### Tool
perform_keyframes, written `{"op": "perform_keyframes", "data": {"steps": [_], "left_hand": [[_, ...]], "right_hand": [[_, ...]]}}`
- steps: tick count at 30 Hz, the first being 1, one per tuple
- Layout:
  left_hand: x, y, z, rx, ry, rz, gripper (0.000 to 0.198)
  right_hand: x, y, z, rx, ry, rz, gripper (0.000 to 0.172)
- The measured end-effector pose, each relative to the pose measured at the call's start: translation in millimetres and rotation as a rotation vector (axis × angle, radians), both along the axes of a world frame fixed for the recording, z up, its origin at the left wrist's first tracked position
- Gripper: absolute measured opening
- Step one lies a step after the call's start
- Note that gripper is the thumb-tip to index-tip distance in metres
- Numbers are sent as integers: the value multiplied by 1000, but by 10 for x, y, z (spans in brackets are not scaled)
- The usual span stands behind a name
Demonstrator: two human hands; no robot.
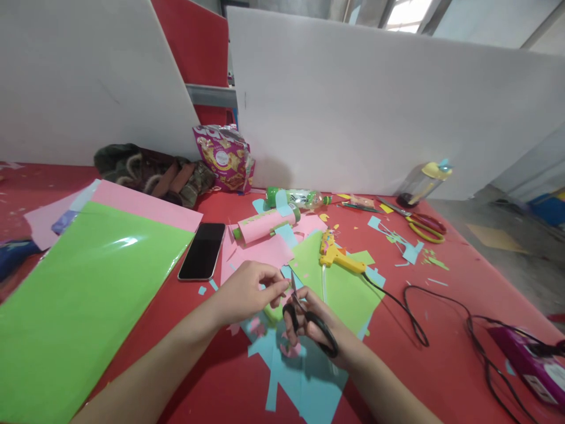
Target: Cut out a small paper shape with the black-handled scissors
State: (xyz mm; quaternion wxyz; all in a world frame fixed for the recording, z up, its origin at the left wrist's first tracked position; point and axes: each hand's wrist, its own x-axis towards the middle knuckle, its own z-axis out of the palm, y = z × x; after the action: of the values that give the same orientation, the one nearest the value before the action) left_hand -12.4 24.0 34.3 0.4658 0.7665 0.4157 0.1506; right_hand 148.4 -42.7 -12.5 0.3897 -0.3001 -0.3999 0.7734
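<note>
My right hand (315,321) grips a pair of black-handled scissors (324,335), its fingers through the loops and the blades pointing up and away. Close to the blade tips, my left hand (258,288) has its thumb and fingers pinched together; what they hold is too small to make out. Below both hands lie light blue paper sheets (315,383) and some curled pink paper scraps (290,347). Just beyond, a yellow glue gun (339,259) rests on a light green sheet (353,303). A bottle wrapped in pink paper (267,227) lies behind my left hand.
A phone (202,252) and a large green paper pack (97,282) lie to the left. Behind are a snack bag (225,159) and a green-labelled bottle (300,198). Right are larger scissors (424,225), a clear yellow-topped container (426,182) and a black cord (415,324).
</note>
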Motion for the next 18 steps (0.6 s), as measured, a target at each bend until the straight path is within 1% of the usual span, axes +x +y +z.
{"op": "perform_keyframes", "data": {"steps": [8, 18], "left_hand": [[-4, 27, -36, -20, 4, -2, 29], [0, 11, -32, -36, 16, 18, 29]], "right_hand": [[11, 3, -102, -11, 46, 10, 47], [11, 13, -86, 2, 6, -2, 46]]}}
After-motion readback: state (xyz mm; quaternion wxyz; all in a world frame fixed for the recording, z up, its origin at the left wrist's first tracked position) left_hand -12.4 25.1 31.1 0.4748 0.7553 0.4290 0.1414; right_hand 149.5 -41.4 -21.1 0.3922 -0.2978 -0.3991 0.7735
